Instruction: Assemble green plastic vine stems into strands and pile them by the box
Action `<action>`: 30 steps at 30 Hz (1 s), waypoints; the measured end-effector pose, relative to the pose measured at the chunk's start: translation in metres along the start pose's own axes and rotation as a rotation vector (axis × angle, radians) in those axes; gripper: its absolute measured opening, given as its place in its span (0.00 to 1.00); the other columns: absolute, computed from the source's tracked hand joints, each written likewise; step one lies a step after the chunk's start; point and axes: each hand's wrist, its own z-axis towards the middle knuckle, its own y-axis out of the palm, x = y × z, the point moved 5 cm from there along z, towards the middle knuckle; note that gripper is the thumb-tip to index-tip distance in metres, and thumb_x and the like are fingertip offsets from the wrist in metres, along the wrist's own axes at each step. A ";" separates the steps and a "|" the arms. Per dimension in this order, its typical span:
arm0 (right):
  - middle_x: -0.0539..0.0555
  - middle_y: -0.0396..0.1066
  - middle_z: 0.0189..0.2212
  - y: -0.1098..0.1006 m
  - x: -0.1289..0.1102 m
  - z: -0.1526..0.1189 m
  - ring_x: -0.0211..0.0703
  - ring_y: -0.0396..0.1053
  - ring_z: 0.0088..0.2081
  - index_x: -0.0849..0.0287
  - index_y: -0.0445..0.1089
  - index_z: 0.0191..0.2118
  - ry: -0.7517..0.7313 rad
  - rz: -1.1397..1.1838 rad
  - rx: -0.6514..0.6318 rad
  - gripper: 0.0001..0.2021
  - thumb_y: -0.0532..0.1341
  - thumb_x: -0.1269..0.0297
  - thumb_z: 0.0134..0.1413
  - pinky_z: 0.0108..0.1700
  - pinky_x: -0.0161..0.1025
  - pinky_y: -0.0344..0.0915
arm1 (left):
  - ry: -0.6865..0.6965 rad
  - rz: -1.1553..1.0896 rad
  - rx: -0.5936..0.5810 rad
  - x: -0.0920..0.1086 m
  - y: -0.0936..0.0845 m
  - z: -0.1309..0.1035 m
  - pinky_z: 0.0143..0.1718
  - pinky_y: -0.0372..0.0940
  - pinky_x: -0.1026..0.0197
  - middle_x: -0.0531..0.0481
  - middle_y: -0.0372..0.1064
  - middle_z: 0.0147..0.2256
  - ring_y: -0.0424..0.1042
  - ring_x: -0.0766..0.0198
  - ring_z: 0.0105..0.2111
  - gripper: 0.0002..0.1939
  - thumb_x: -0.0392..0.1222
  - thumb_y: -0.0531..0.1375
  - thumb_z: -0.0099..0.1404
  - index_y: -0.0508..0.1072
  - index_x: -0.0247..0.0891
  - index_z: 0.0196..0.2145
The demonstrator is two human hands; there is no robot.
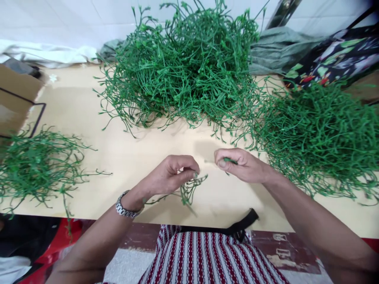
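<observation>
Near the middle of the table, my left hand (177,173) pinches several thin green stems (189,191), which hang below its fingers. To its right, a short gap away, my right hand (237,163) is closed around a small green piece (230,160) that shows between thumb and fingers. Beyond both hands lies a large heap of curly green stems (189,75). Another thick heap (322,138) spreads beside my right forearm, and a smaller pile (38,165) is at the far left.
The pale table (118,146) runs along a white tiled wall. A cardboard box (17,98) stands at the left edge. Grey-green cloth (281,51) and a flowered dark fabric (337,59) lie at the back right. A black strap (244,223) rests at the front edge.
</observation>
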 end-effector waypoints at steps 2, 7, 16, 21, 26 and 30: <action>0.53 0.61 0.29 -0.011 -0.002 0.003 0.35 0.59 0.32 0.61 0.58 0.25 -0.058 -0.137 0.168 0.17 0.48 0.55 0.60 0.35 0.34 0.57 | -0.031 -0.067 0.092 -0.004 -0.004 0.002 0.24 0.56 0.65 0.51 0.63 0.23 0.59 0.70 0.23 0.06 0.34 0.53 0.59 0.69 0.33 0.28; 0.49 0.59 0.23 0.015 0.007 0.013 0.33 0.57 0.25 0.60 0.58 0.28 0.056 0.030 0.217 0.16 0.48 0.54 0.60 0.29 0.32 0.55 | -0.037 -0.216 0.200 -0.009 -0.001 0.007 0.24 0.54 0.66 0.54 0.61 0.20 0.57 0.71 0.21 0.04 0.36 0.58 0.57 0.71 0.33 0.27; 0.43 0.49 0.20 0.044 0.020 0.019 0.28 0.45 0.21 0.60 0.59 0.29 0.172 0.368 0.268 0.10 0.57 0.59 0.54 0.21 0.29 0.45 | 0.097 -0.277 0.514 -0.016 -0.003 0.008 0.31 0.59 0.64 0.52 0.63 0.26 0.63 0.68 0.29 0.02 0.36 0.62 0.55 0.75 0.37 0.28; 0.43 0.51 0.19 0.045 0.023 0.017 0.28 0.47 0.20 0.61 0.62 0.30 0.154 0.464 0.304 0.10 0.59 0.59 0.51 0.21 0.29 0.46 | 0.069 -0.283 0.514 -0.016 -0.003 0.005 0.31 0.59 0.63 0.51 0.63 0.26 0.63 0.66 0.29 0.03 0.38 0.61 0.56 0.73 0.36 0.27; 0.44 0.54 0.18 0.045 0.023 0.013 0.28 0.49 0.20 0.61 0.64 0.30 0.171 0.457 0.357 0.09 0.60 0.60 0.50 0.21 0.28 0.47 | 0.004 -0.142 0.413 -0.009 -0.006 0.000 0.33 0.58 0.62 0.50 0.64 0.27 0.63 0.65 0.30 0.03 0.37 0.58 0.57 0.69 0.34 0.28; 0.44 0.56 0.19 0.045 0.023 0.012 0.28 0.51 0.19 0.61 0.65 0.32 0.150 0.444 0.386 0.08 0.60 0.61 0.50 0.21 0.28 0.49 | -0.002 0.073 0.398 0.001 -0.007 -0.005 0.35 0.58 0.59 0.50 0.62 0.27 0.62 0.64 0.32 0.02 0.33 0.56 0.57 0.66 0.35 0.26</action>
